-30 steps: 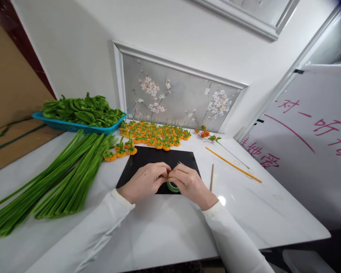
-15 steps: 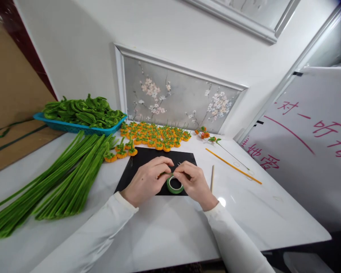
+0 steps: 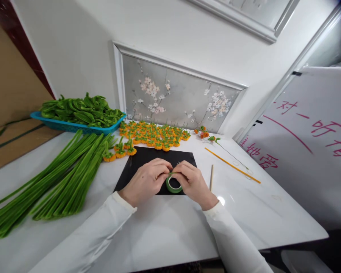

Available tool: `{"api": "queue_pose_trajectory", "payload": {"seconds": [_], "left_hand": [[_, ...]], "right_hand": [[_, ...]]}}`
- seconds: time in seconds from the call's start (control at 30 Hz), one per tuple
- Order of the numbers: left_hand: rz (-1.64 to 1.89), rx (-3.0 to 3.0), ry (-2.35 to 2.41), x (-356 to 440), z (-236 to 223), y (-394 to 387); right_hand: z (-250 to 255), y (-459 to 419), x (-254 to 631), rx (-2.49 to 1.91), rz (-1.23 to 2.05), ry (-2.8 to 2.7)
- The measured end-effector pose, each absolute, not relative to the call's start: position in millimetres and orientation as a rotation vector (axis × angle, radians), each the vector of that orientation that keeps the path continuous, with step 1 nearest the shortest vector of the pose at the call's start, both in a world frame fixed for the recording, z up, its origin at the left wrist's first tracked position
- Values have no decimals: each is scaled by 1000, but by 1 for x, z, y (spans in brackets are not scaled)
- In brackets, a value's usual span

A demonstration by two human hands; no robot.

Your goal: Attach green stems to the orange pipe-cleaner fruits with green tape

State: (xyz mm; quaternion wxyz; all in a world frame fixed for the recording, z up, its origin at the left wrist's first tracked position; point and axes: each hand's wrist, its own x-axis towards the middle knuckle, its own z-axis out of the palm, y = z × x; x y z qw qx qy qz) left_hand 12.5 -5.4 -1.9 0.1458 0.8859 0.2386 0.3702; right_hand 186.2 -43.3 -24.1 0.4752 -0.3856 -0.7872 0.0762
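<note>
My left hand (image 3: pixel 150 175) and my right hand (image 3: pixel 192 182) meet over the black mat (image 3: pixel 142 156), fingertips pinched close together. Between them runs a thin green strip (image 3: pixel 171 173); most of it is covered by the fingers, so I cannot make out whether it is tape or chenille stem. Just below the fingertips a roll of green tape (image 3: pixel 170 189) lies flat on the mat. A small metal tip (image 3: pixel 178 163), perhaps of tweezers or scissors, shows behind my right fingers.
Left are green chenille stems (image 3: pixel 71 182) and a blue tray (image 3: pixel 74 126) of green leaf shapes. Orange flower pieces (image 3: pixel 153 134) crowd behind the mat. On the right lie a wooden stick (image 3: pixel 211 177), an orange chenille stem (image 3: pixel 233 165) and a wired flower sprig (image 3: pixel 213 138).
The fingertips have drawn slightly apart, and more of the thin green strip shows between them. The whole view has shifted a little; objects on the table stay in place.
</note>
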Motion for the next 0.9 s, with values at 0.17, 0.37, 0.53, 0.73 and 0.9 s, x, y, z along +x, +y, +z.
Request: {"api": "queue_pose_trajectory", "payload": {"seconds": [0.17,0.37,0.53,0.73,0.9], "left_hand": [[891,2442,741,11,3,-6],[864,2438,790,12,5,-10],[1014,2472,800,16,0,-13],[1029,2454,783,14,-6,-7],[943,2459,781,12,-6,-4]], "right_hand": [[-26,-43,188,-938,187,-1959],[-24,-45,189,-951,197,-1899],[-23,-46,187,-982,194,-1872],[-27,-44,186,-963,156,-1941],[-30,-42,190,-961,104,-2039]]}}
